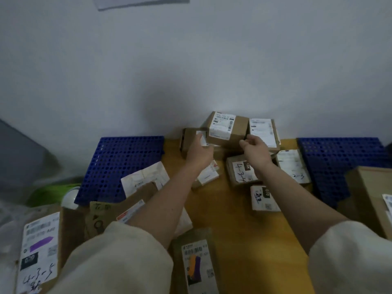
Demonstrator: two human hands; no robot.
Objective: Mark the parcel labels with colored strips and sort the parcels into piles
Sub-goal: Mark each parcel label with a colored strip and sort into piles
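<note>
— Cardboard is everywhere. What do the hands hold?

— Both hold one brown box [228,129] at the far end of the wooden table [244,225], close to the grey wall [191,71]. The left hand [199,152] grips its left end, fingers curled on the side. The right hand [255,150] pinches its right lower corner with thumb and fingers. The box has a white label [221,124] on top; I see no colored strip on it.

— What is to the left of the grip?

— Far left and near the person, a big parcel [39,253] with a purple strip [41,244] on its label. Between it and the held box, a blue plastic grid [118,166] and some flat parcels [144,179].

— And under the hands?

— Just behind the left hand, a small box [189,139]. Below the grip, toward the person, a parcel [199,266] with an orange and purple strip [195,266].

— To the right?

— Touching the held box, another labelled box [264,132]. Below the right hand, small boxes with handwriting [240,171]. Farther right, a second blue grid [343,164].
</note>
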